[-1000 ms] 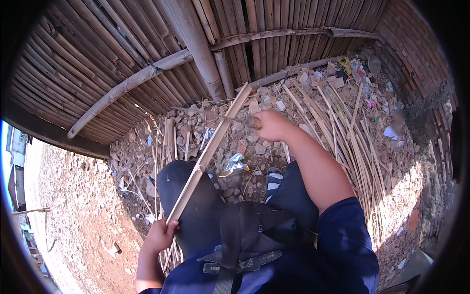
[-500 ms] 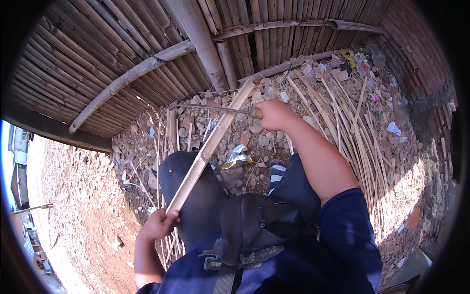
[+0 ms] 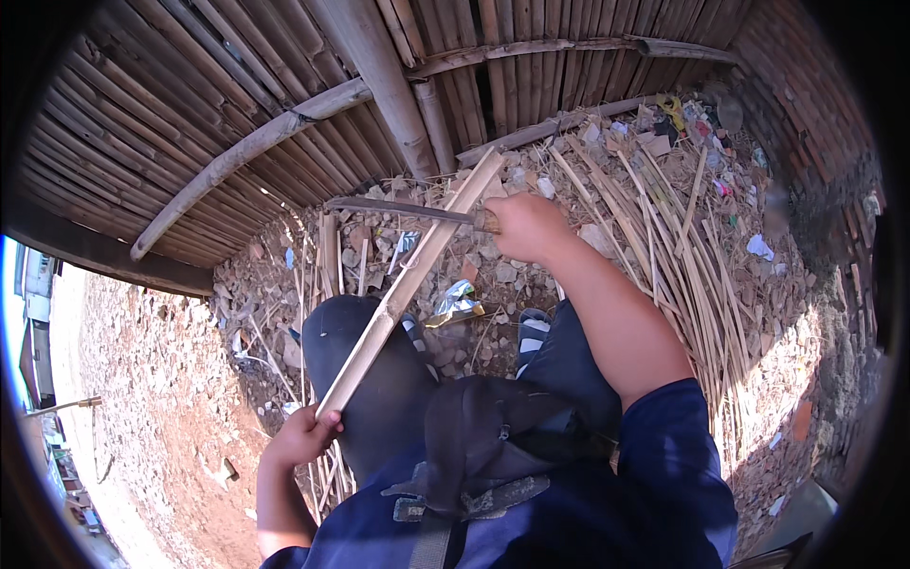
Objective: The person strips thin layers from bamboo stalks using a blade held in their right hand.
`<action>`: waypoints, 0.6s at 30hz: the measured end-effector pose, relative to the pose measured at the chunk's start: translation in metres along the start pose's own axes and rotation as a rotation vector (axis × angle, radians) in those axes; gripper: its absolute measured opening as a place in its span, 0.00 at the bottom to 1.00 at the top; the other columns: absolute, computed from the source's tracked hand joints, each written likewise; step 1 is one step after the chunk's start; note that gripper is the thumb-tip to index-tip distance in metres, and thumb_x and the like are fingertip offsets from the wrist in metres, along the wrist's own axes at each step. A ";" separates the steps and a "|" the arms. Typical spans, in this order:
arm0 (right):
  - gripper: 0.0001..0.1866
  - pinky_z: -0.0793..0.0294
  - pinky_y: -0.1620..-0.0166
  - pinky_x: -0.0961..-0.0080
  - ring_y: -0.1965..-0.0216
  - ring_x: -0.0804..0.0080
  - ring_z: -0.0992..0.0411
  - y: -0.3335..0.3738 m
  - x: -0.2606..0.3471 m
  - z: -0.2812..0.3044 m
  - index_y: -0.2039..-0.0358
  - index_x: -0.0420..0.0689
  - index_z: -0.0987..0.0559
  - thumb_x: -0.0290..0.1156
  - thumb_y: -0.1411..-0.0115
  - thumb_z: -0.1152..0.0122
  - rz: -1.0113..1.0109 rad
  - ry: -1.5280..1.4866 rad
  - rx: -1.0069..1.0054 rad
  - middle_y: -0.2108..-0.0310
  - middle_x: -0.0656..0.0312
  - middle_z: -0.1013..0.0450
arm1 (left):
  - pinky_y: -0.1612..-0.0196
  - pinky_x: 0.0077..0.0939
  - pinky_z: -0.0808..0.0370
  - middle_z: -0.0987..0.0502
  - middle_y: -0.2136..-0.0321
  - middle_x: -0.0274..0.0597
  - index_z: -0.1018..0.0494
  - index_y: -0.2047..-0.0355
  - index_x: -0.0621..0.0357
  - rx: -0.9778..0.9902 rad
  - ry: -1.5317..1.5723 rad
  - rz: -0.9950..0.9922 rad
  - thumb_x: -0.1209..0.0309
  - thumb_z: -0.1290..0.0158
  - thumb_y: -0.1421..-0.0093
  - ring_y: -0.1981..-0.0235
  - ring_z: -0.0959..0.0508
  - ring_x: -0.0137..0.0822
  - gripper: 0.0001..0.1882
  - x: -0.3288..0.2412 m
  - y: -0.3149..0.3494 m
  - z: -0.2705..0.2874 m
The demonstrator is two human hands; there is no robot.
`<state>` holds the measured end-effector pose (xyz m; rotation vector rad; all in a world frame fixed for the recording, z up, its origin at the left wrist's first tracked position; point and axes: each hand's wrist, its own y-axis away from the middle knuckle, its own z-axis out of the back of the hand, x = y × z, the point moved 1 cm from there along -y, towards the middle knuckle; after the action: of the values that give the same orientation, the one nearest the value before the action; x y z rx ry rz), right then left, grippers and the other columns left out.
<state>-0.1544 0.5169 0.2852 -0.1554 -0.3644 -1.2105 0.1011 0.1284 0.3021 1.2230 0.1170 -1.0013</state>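
Note:
A split bamboo strip (image 3: 398, 302) slants from my left thigh up and away to the right. Its near end is gripped by my left hand (image 3: 301, 437), thumb on top. My right hand (image 3: 524, 226) is closed round the wooden handle of a long-bladed knife (image 3: 384, 207). The dark blade points left and lies across the upper part of the strip, appearing to touch it. A thin curled shaving (image 3: 408, 261) clings to the strip below the blade.
Many thin bamboo strips (image 3: 678, 256) lie piled on the right, and more stand by my left knee. Rubble and litter, including a silvery wrapper (image 3: 458, 303), cover the ground. A bamboo wall (image 3: 237, 123) rises ahead; a brick wall (image 3: 806, 114) stands at right.
The knife blade has turned so its broad side shows more. My right hand has shifted slightly toward me and left. The left hand keeps its grip with little movement.

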 end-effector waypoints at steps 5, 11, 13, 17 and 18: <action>0.18 0.23 0.54 0.52 0.60 0.46 0.22 0.001 -0.009 0.000 0.57 0.48 0.19 0.30 0.52 0.37 0.016 -0.034 0.087 0.65 0.48 0.21 | 0.78 0.22 0.36 0.30 0.84 0.29 0.26 0.69 0.58 -0.011 -0.005 -0.070 0.48 0.49 0.31 0.82 0.33 0.23 0.24 0.005 -0.005 -0.004; 0.22 0.23 0.51 0.55 0.56 0.46 0.23 -0.016 -0.064 0.006 0.51 0.47 0.19 0.30 0.50 0.37 -0.244 -0.068 -0.107 0.59 0.47 0.21 | 0.78 0.24 0.36 0.30 0.84 0.29 0.25 0.69 0.58 -0.006 -0.033 0.019 0.48 0.49 0.31 0.82 0.33 0.24 0.24 -0.002 -0.001 0.001; 0.22 0.23 0.51 0.55 0.56 0.46 0.23 -0.003 -0.035 0.016 0.52 0.47 0.19 0.30 0.50 0.38 -0.219 -0.075 -0.131 0.60 0.47 0.20 | 0.78 0.24 0.35 0.30 0.84 0.30 0.25 0.69 0.59 -0.025 -0.115 -0.090 0.48 0.49 0.31 0.82 0.33 0.24 0.24 -0.003 -0.001 -0.001; 0.21 0.23 0.51 0.53 0.55 0.48 0.23 0.007 0.000 0.017 0.52 0.49 0.19 0.30 0.49 0.39 0.015 0.028 0.072 0.59 0.48 0.21 | 0.78 0.24 0.36 0.30 0.83 0.30 0.25 0.69 0.59 0.022 -0.049 -0.010 0.47 0.49 0.31 0.82 0.33 0.24 0.25 0.001 -0.004 0.003; 0.20 0.23 0.50 0.53 0.54 0.49 0.23 0.008 0.003 0.016 0.52 0.50 0.19 0.30 0.48 0.40 0.064 0.071 0.134 0.58 0.48 0.21 | 0.78 0.23 0.36 0.30 0.83 0.29 0.25 0.69 0.58 0.019 -0.022 -0.025 0.47 0.49 0.31 0.82 0.33 0.24 0.25 0.004 -0.004 0.003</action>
<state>-0.1490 0.5224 0.3018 -0.0084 -0.3746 -1.1217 0.0995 0.1239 0.2980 1.2301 0.1059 -1.0393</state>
